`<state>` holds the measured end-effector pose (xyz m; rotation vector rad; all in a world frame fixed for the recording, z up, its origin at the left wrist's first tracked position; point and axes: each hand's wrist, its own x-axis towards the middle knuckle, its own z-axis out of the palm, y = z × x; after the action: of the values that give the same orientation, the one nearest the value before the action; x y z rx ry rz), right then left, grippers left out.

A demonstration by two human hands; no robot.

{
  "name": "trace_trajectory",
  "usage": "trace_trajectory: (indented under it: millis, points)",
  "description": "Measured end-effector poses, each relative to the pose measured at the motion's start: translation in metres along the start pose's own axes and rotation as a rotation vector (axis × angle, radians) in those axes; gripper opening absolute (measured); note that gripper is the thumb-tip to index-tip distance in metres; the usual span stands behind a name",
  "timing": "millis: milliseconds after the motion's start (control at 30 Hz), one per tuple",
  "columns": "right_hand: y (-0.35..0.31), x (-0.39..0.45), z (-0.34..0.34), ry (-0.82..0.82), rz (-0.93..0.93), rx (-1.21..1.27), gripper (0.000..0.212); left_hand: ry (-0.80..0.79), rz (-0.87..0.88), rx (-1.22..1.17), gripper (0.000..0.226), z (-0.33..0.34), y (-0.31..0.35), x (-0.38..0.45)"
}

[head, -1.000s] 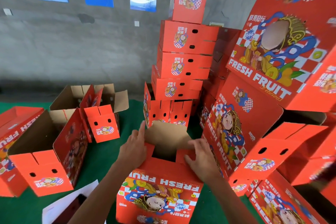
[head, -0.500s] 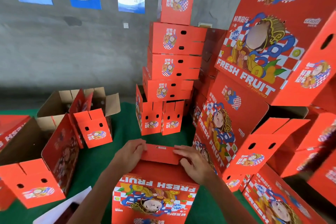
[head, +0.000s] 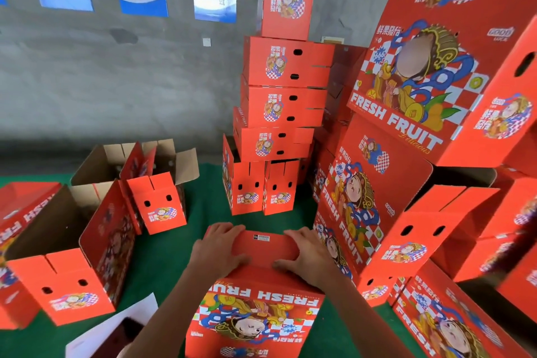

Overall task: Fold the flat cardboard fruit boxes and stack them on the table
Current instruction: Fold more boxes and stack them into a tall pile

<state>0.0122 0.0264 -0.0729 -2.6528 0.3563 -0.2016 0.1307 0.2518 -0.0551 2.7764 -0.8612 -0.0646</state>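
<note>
Open green table (head: 200, 206) strip between left boxes (head: 157, 206) and box tower (head: 279, 125)

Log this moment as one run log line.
step: closing box flap | left hand: pressing flap | right hand: pressing flap | box: on green table

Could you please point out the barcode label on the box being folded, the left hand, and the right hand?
barcode label (head: 260, 238), head view, middle of the white sticker.
left hand (head: 219, 250), head view, back of the hand.
right hand (head: 309, 254), head view, back of the hand.
</note>
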Motion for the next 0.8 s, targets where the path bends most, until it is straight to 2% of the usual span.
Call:
trace_trajectory:
  millis: [33,100,200,267,367,433,500,633,800]
  points:
    - [0.0,-0.001,0.0,0.022,0.054,0.046,0.08,0.015,-0.006,-0.007,0.072,0.001,-0.001,-0.001]
    - [-0.002,-0.003,-0.003,0.122,0.164,0.171,0.072,0.007,-0.036,-0.018,0.076,0.001,-0.003,-0.002]
    - [-0.004,-0.005,-0.004,0.223,0.437,0.526,0.088,-0.01,-0.108,-0.015,0.083,-0.002,-0.011,-0.002]
    - [0.002,-0.006,-0.002,0.126,0.623,0.682,0.088,-0.006,-0.168,-0.041,0.083,-0.005,-0.019,-0.001]
    - [0.01,-0.018,0.003,-0.184,0.805,0.774,0.095,-0.003,-0.21,-0.067,0.081,-0.006,-0.03,-0.003]
    - [0.011,-0.025,0.005,-0.36,0.844,0.719,0.098,0.001,-0.235,-0.088,0.08,-0.007,-0.036,-0.006]
    - [0.01,-0.029,0.009,-0.469,0.858,0.651,0.101,0.009,-0.257,-0.102,0.078,-0.009,-0.042,-0.01]
    - [0.002,-0.029,0.007,-0.529,0.835,0.558,0.097,0.022,-0.282,-0.14,0.076,-0.01,-0.054,-0.019]
    - [-0.008,-0.035,-0.004,-0.587,0.745,0.689,0.081,0.081,-0.32,-0.191,0.077,-0.01,-0.068,-0.031]
